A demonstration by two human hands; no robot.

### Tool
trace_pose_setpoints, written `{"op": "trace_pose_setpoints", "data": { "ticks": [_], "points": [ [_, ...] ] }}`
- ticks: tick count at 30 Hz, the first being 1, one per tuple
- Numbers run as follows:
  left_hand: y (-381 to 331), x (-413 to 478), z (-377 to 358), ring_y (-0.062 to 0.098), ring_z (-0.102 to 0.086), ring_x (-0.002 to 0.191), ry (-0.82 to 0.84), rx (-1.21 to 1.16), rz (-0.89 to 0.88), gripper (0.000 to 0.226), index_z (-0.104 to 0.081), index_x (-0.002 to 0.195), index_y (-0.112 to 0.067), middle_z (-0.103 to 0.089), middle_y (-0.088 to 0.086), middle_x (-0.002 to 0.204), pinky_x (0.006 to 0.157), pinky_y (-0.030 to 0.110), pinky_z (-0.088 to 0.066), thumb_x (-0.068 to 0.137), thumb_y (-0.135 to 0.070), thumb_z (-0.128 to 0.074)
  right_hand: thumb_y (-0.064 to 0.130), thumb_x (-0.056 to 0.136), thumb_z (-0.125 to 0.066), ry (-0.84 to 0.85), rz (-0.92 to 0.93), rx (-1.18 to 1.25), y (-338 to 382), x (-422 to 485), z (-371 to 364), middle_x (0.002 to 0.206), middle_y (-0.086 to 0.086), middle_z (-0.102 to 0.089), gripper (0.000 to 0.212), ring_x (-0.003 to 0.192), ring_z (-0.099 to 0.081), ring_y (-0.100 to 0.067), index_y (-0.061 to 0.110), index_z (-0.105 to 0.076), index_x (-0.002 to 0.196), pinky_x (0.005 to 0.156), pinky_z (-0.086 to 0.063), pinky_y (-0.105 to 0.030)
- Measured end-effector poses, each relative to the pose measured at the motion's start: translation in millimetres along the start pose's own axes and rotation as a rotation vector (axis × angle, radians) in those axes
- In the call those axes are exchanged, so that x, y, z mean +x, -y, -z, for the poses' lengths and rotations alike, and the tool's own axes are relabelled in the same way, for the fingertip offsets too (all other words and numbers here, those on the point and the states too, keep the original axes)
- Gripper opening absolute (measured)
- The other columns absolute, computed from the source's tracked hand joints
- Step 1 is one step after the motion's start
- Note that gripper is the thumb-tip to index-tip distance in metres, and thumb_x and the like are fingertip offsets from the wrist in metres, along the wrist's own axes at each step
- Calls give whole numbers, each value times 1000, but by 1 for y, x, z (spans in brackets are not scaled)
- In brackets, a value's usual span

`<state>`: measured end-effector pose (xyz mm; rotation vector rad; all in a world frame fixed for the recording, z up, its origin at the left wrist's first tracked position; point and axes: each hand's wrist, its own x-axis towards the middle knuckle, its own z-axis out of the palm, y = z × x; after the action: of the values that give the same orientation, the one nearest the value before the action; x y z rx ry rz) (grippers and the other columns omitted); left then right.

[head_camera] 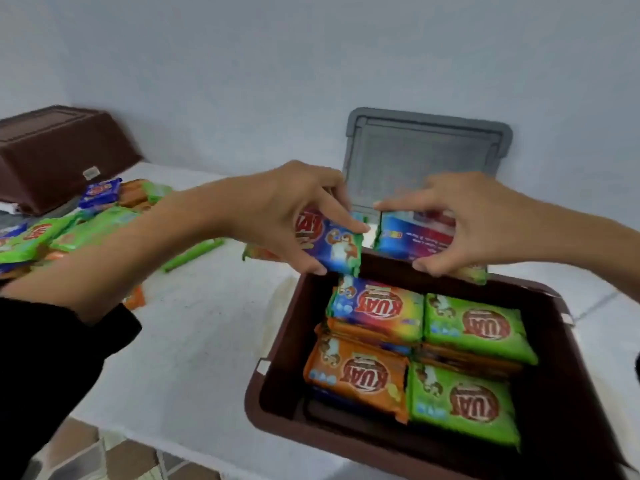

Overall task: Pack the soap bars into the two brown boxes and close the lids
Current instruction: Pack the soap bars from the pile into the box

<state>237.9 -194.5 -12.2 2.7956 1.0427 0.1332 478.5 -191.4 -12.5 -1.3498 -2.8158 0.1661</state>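
Left hand point(287, 209) and right hand point(464, 220) each pinched a blue soap bar point(341, 249) at 12 o'clock over the brown box point(287, 341) (right at its rim), so either could catch and drop.

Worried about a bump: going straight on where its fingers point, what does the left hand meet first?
Probably the blue-and-red wrapped soap bar pinched in the right hand, just beyond the left hand; depth unclear.

The open brown box point(287, 341) is cut off at its near right corner, its lower soap bars point(367, 332) lie mostly hidden, and the label point(91, 173) far to its left is unreadable.
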Motion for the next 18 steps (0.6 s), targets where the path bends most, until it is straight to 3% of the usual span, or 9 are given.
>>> {"op": "trace_pose_setpoints", "data": {
  "ticks": [4,8,10,13,15,16,18],
  "points": [
    [-40,30,-35,3,-48,98,208,-48,-194,60,-53,128,-39,-49,-4,119,81,14,-42,71,-49,-70,60,51,-63,157,-72,130,-9,-57,-29,92,18,-49,80,83,-50,1,53,-42,128,73,-44,-17],
    [-69,41,-70,3,-43,104,407,-17,-269,62,-44,134,-38,-41,-9,123,80,13,-42,77,-42,-69,51,70,-69,322,-123,128,-3,-98,-60,115,19,-41,74,102,-40,0,53,-30,133,92,-41,-18],
    [-76,42,-86,6,-42,106,417,-8,-305,63,-43,136,-36,-41,-7,124,79,14,-37,79,-39,-68,49,73,-68,320,-112,128,2,-108,-73,123,16,-36,75,110,-35,-3,50,-27,136,99,-38,-18],
    [-79,40,-107,13,-39,115,456,84,-290,65,-39,139,-31,-37,-2,129,92,27,-39,80,-36,-68,43,76,-64,278,-114,84,8,-115,-98,131,7,-35,75,120,-35,-12,44,-26,140,104,-37,-26],
    [-78,35,-117,18,-39,118,474,176,-286,68,-39,138,-28,-38,2,130,95,35,-41,78,-37,-68,37,75,-66,256,-121,51,14,-117,-114,131,0,-41,74,120,-41,-18,37,-31,140,99,-45,-33],
    [-76,32,-121,20,-44,115,442,226,-318,69,-44,136,-25,-44,4,126,90,35,-47,74,-39,-71,35,69,-70,250,-99,28,15,-118,-120,126,-2,-47,74,115,-49,-21,32,-39,136,89,-52,-34],
    [-71,28,-124,20,-59,96,363,328,-391,69,-60,121,-23,-63,3,105,68,31,-56,59,-51,-76,39,48,-78,215,-55,-47,15,-116,-127,105,-2,-60,74,92,-63,-17,24,-58,118,58,-58,-22]
  ]
}}
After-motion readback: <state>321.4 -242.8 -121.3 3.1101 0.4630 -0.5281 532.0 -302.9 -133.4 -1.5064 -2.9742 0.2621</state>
